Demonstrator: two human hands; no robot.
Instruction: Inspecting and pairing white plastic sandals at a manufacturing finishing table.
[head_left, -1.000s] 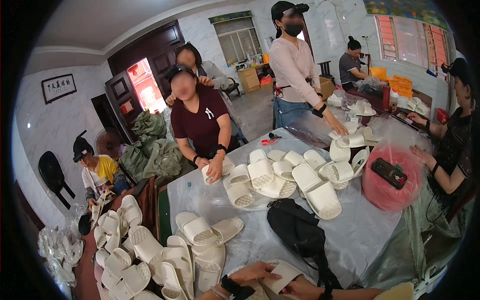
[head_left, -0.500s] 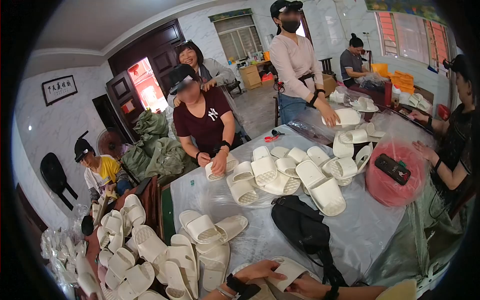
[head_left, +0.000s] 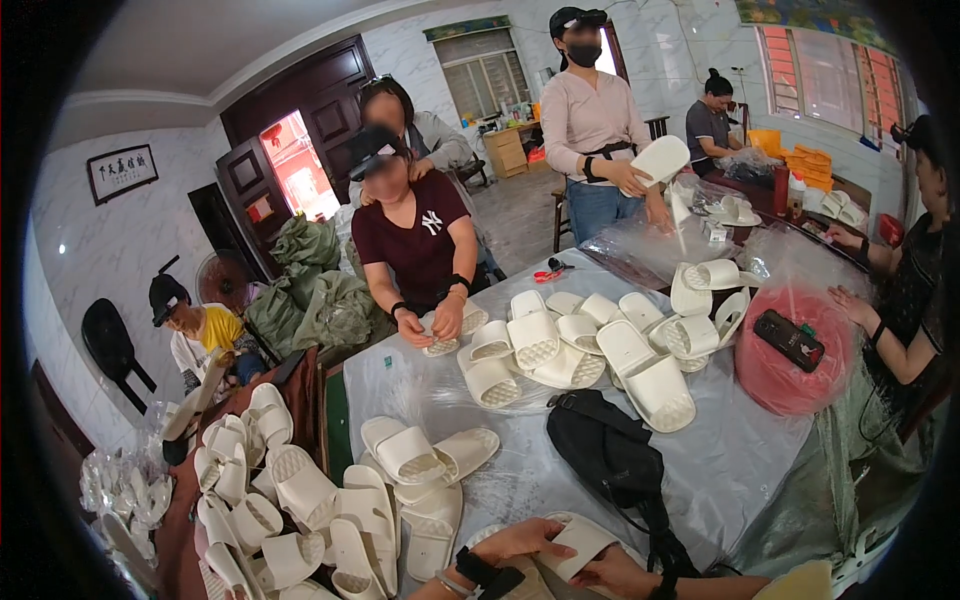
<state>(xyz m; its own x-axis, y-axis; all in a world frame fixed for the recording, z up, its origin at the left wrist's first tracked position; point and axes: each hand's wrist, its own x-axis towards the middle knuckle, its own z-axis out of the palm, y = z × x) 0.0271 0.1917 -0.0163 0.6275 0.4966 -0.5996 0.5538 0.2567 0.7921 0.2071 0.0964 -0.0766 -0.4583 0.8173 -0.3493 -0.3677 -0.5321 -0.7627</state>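
Observation:
At the lower edge, a cream slide slipper [head_left: 580, 546] is between my two hands. My left hand [head_left: 522, 543] closes on its left side, thumb lying over the strap. My right hand [head_left: 614, 574] has its fingers curled at the strap's right edge, partly under it. Another pale slipper [head_left: 532, 582] shows below my left wrist, mostly covered by my arm. Beyond my left hand lie loose cream slippers [head_left: 408, 452] on the plastic-covered table [head_left: 520, 475].
A black bag [head_left: 603, 450] with a strap lies just beyond my right hand. Piled slippers [head_left: 300, 487] fill the left side; more [head_left: 650, 375] lie mid-table. A phone rests on a pink plastic-wrapped bundle [head_left: 765, 360]. Co-workers surround the table; red scissors [head_left: 547, 276] lie at its far side.
My hands and the slipper stay almost in place. Across the table, the masked co-worker has lifted a slipper. The seated co-worker at far left has raised a slipper-like pale piece.

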